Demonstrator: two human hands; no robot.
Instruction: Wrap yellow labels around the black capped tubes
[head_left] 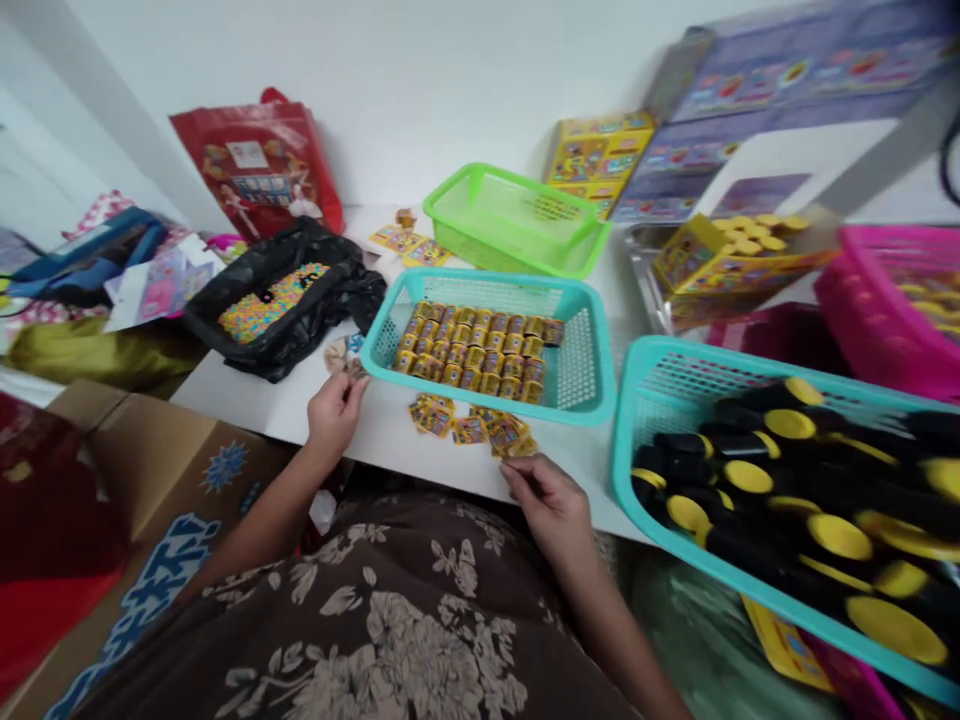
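- White wall [420,80] backs a white table [390,435] crowded with baskets and packaging.
- Small yellow-brown tubs [472,355] stand in close rows inside the middle basket [583,345], with bare floor at its right end.
- Loose cards [469,430] lie in small heaps on the table, just in front of that basket.
- Step in hand, as I judge it: handling the cards at the table's near edge.
- Right hand [553,500] is at the near right side of the heap, thumb and forefinger curved toward each other with a gap behind the tips; I can't tell whether a card is between them.
- Left hand [334,410] is by the basket's near left corner, fingers curled and thumb against or close to the forefinger; whether it grips anything, I can't tell.
- Next move, probably: a fingertip pinch that parts one card from its overlapping neighbours, both hands working together.
- Around: a black-lined tray of beads [277,300] on the left, a red bag [255,185] behind it, a green basket [491,248] behind the tubs.
- In the way: the right basket [624,440], full of black jars [750,475], limits elbow room on that side; a crumpled wad [339,355] sits beside the left fingers.
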